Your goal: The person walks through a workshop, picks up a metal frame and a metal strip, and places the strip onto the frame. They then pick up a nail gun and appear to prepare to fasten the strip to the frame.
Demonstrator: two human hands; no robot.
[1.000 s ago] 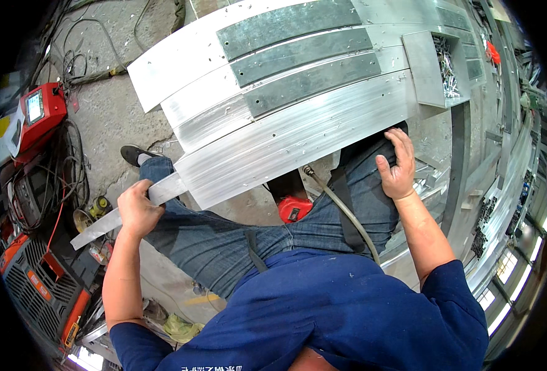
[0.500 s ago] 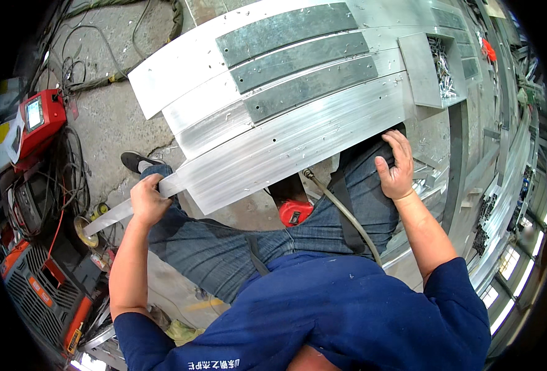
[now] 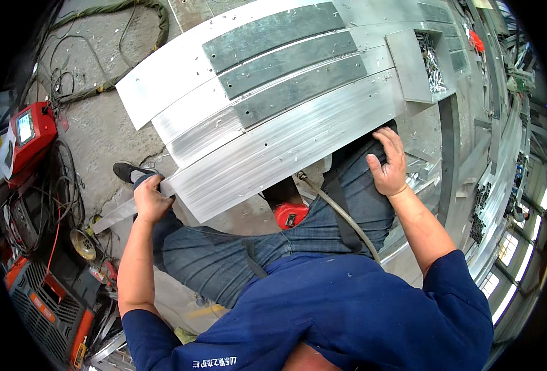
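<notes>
My left hand (image 3: 153,199) is closed round a flat metal strip (image 3: 116,216), beside the near left corner of a long silver aluminium plank (image 3: 286,148). One end of the strip sticks out to the lower left; the other reaches the plank's corner. My right hand (image 3: 390,164) lies over my right knee by the plank's near edge, thumb apart from the fingers, holding nothing. Three dark metal plates (image 3: 304,86) lie in a row across the planks, each with a small hole near its left end. Metal shavings are scattered over the surfaces.
An open metal box (image 3: 431,68) of rivet-like pieces stands on the planks at right. A red tape measure (image 3: 291,216) and a hose (image 3: 341,213) are between my legs. A red machine with a screen (image 3: 29,133), cables and an orange-black machine (image 3: 51,309) stand at left.
My left hand has shifted slightly right with the strip, whose outer end has moved away from the round metal cup at left. My right hand keeps its place by the knee.
</notes>
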